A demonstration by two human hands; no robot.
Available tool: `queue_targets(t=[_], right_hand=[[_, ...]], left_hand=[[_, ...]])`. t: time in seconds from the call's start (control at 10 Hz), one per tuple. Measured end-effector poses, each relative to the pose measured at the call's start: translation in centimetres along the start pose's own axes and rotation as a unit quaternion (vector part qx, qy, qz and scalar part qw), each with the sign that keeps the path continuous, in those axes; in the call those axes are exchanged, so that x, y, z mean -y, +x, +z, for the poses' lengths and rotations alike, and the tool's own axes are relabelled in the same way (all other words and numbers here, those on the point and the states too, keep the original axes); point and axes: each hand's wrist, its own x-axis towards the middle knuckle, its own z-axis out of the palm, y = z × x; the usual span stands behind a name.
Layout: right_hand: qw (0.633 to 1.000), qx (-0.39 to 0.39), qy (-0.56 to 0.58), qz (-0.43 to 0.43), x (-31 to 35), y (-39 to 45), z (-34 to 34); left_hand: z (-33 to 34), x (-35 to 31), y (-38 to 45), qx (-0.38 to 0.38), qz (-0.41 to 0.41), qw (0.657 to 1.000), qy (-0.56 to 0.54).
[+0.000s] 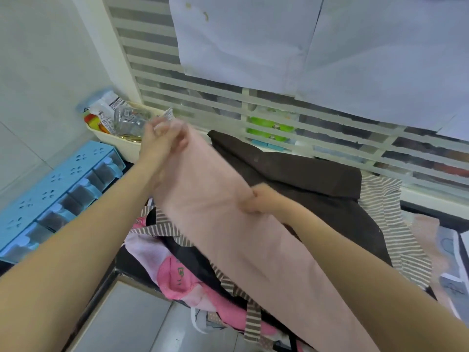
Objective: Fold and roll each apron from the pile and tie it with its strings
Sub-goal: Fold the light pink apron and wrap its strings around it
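Two bare forearms are entering from the bottom corners and converging on a pale pink apron (228, 212), which is being held as a long narrow band above the pile (177, 273). The left hand (158, 143) is gripping the far end of the band, with fingers curled round the cloth; motion blur is hiding the exact finger placement. The right hand (256, 201) is pinching the band's right edge partway along its length, with the fabric puckering at the pinch. Between the two grips the cloth is running fairly taut; below the right-hand pinch the band is falling loose toward the lower edge of the view, where its end is passing out of sight. No strings of this apron are showing.

Beneath the grips, a brown apron (299, 174) is lying folded at the back, a striped one (396, 224) is spreading out to the right, and a pink printed one (177, 273) is lying to the left. Beyond the left-hand grip a cream basket (119, 144) of packets is standing, and a blue drawer box (53, 184) is sitting to the left of it.

Judged stage: lengthwise folding, before rolling. Likely faults from here:
- the layers may be slipping apart at the unheld lower end, since only one edge is pinched;
- the hanging tail may be catching on the striped ties below it;
- the left hand, being close to the basket, may be knocking its contents.
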Motion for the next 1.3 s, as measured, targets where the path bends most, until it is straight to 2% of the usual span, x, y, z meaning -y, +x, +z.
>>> queue_targets(t=[0.1,0.2,0.3,0.4,0.5,0.6,0.7,0.8,0.9,1.0,1.1,1.2,1.3], right_hand=[[0.993,-0.092,0.051,-0.043,4.6,3.2,-2.2],[0.993,-0.116,-0.025,0.0,6.1,5.0,-3.6],[0.988,-0.136,-0.069,0.031,3.6,4.1,-3.5],[0.982,-0.109,-0.117,0.096,-1.5,1.8,-3.0],[0.975,-0.105,-0.12,0.158,-6.6,-1.0,-2.4],[0.97,-0.061,-0.119,0.203,-10.5,-3.6,-1.2],[0.974,-0.056,-0.049,0.214,-12.3,-5.1,-0.3],[0.968,-0.027,0.137,0.209,-11.6,-6.1,0.7],[0.971,-0.075,0.111,0.199,-11.3,-6.2,2.3],[0.977,-0.096,-0.017,0.19,-12.1,-8.0,2.8],[0.972,-0.044,-0.045,0.226,-13.2,-11.2,2.7],[0.968,-0.025,0.08,0.236,-14.1,-13.2,3.2],[0.96,-0.056,0.157,0.225,-13.4,-12.9,4.4]], left_hand=[[1.0,-1.8,0.7,0.006,0.087,0.993,0.083],[0.8,0.9,0.0,-0.003,0.066,0.976,0.206],[-0.5,5.9,-1.8,0.0,-0.16,0.966,0.205],[0.0,10.9,-5.1,0.118,-0.259,0.911,0.297],[0.9,14.0,-7.7,0.117,-0.308,0.909,0.256],[1.5,16.1,-8.6,0.099,-0.29,0.91,0.278],[1.2,17.1,-9.5,0.076,-0.32,0.92,0.214],[0.4,17.5,-10.5,0.067,-0.322,0.934,0.142],[0.0,17.9,-11.3,0.067,-0.292,0.942,0.15],[0.3,18.8,-11.2,0.054,-0.245,0.939,0.234],[0.5,18.6,-11.7,0.011,-0.199,0.944,0.264],[0.4,18.0,-13.1,-0.015,-0.202,0.958,0.205],[0.5,18.1,-15.0,0.023,-0.23,0.96,0.155]])
